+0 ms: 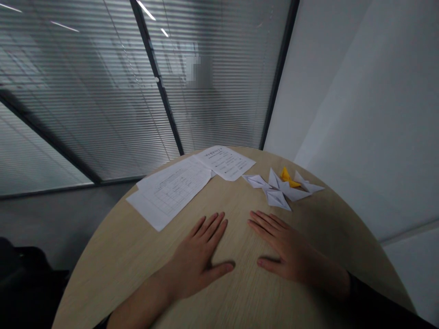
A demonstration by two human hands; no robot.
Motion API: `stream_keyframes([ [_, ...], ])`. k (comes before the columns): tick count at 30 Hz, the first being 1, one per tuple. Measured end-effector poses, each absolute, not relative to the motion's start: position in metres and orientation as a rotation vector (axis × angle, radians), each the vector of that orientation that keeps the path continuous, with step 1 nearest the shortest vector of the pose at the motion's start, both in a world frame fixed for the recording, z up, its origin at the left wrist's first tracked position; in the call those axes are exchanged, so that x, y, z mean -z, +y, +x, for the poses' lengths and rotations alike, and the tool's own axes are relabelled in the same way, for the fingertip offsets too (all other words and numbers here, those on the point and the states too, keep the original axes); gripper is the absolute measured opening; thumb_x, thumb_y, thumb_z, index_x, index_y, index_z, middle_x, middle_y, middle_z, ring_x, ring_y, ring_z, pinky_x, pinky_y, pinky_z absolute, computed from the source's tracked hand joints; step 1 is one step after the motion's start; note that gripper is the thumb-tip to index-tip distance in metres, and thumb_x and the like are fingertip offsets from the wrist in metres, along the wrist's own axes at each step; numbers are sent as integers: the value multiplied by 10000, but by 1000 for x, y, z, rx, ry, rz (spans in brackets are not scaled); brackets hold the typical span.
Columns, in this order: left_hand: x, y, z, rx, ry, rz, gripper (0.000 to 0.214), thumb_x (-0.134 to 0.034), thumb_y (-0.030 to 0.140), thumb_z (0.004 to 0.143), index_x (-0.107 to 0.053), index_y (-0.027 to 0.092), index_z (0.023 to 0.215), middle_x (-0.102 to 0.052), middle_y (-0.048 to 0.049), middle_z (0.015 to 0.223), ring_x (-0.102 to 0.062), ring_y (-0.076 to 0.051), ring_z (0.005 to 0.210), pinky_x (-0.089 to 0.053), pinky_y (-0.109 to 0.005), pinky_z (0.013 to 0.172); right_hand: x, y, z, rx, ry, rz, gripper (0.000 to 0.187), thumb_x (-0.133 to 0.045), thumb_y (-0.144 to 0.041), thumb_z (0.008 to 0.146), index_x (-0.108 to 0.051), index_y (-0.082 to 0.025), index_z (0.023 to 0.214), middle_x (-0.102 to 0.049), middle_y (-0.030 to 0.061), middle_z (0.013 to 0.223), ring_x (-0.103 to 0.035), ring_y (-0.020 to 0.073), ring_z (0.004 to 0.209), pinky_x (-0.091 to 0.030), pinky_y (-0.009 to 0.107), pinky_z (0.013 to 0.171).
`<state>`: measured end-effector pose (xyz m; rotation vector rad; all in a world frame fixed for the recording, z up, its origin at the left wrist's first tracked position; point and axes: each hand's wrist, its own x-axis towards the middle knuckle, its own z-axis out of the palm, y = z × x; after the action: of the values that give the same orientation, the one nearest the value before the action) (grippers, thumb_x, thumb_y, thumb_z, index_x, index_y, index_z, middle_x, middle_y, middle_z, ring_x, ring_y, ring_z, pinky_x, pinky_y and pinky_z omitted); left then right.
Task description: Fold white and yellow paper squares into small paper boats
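Observation:
My left hand (pixel 195 256) lies flat on the round wooden table (pixel 219 283), fingers spread and holding nothing. My right hand (pixel 284 246) rests the same way, palm down, a short gap from the left. The nearest things to it are several white paper origami pieces (pixel 277 189) with a yellow folded paper piece (pixel 288 178) among them. Left of these, beyond my left hand, lie printed paper sheets with a ruled grid (pixel 173 192). A further printed sheet (pixel 226 162) overlaps them at the far edge. Neither hand touches any paper.
The round table's far edge nears a glass partition with slatted blinds (pixel 92 100) and dark frames. A white wall (pixel 360 114) stands to the right. A dark chair or bag (pixel 24 278) sits low at the left, and a blurred shape (pixel 199 71) shows behind the glass.

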<state>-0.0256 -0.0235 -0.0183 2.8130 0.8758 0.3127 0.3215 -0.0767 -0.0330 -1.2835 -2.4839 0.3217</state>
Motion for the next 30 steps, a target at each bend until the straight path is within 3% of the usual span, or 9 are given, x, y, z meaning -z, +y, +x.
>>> stream_keyframes([
  [11, 22, -20, -26, -279, 884, 2826, 1055, -584, 766, 1123, -30, 304, 1893, -182, -136, 1935, -288, -403, 1781, -246, -643, 1456, 34, -75, 322, -299, -2530, -1329, 958, -781, -541, 1030, -368, -217, 1832, -316, 134, 1920, -302, 360, 1782, -285, 588, 1456],
  [30, 20, -19, -26, -334, 863, 2837, 1051, -621, 751, 1114, -77, 303, 1893, -220, -147, 1926, -312, -415, 1771, -292, -665, 1439, 35, -75, 323, -298, -2509, -1283, 964, -772, -571, 1052, -331, -258, 1850, -329, 122, 1918, -316, 365, 1776, -286, 590, 1454],
])
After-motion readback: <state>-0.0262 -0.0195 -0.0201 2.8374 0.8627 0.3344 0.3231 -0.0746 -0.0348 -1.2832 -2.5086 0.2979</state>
